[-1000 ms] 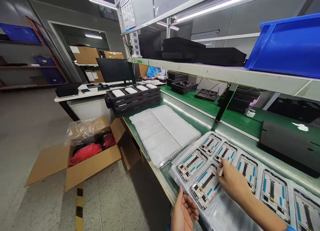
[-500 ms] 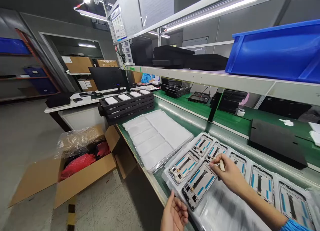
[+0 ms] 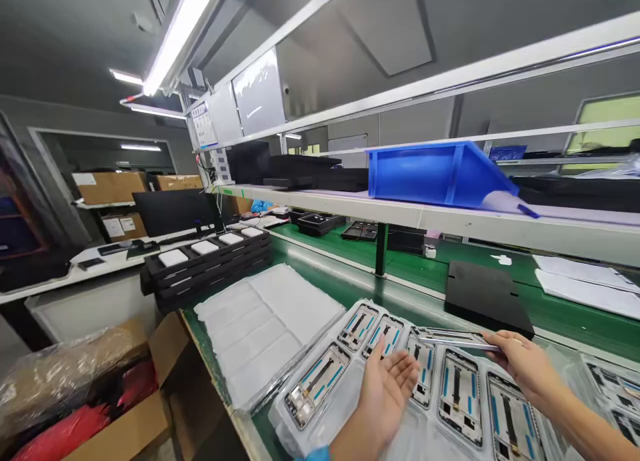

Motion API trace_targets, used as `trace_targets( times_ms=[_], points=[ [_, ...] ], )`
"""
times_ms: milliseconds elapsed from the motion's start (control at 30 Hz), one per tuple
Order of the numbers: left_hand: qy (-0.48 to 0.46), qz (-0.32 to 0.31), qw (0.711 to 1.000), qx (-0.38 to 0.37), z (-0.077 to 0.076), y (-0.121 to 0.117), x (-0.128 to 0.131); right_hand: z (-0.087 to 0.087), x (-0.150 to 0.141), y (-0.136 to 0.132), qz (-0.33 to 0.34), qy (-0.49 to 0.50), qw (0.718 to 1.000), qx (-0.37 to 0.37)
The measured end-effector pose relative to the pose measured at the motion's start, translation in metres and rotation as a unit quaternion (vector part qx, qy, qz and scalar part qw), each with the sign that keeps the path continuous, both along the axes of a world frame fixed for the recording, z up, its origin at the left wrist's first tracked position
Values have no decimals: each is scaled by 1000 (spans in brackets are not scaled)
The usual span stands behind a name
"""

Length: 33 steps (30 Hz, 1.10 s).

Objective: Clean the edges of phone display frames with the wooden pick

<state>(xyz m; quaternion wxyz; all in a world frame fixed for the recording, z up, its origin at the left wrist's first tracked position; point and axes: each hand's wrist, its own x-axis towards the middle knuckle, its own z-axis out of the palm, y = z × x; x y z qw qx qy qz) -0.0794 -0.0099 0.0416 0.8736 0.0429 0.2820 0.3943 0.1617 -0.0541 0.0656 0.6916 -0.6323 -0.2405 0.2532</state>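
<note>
At left, has black trays (image 3: pixel 210 268) stacked near the white tray (image 3: pixel 280 308) on the green tabletop (image 3: pixel 320 269). Farther right, holds the left hand (image 3: pixel 387 388) palm up over the frame tray (image 3: pixel 290 431), grip released. Beyond, clasps the phone frame (image 3: pixel 450 336) by its right end in the right hand (image 3: pixel 525 364), nearly edge-on above other frames (image 3: pixel 460 394).
</note>
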Motion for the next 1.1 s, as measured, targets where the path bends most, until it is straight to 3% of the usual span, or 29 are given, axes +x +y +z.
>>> trace_targets(
  times_ms=[100,267,433,600,867,1100],
  points=[
    [-11,-58,998,7,0,25,50,-5,23,-5,-35,38,999,0],
    [11,-74,996,43,-28,40,92,-20,42,-9,-53,60,997,3],
    [-25,-89,991,98,-43,42,96,-35,40,-3,-28,76,997,-5],
    [-24,-67,994,84,-46,45,98,-40,33,1,-8,109,994,-21],
    [-40,-96,989,104,-52,46,96,-35,25,1,-29,150,987,-52],
    [-47,-94,987,123,-56,47,100,-25,16,2,-35,105,991,-80]
  ],
)
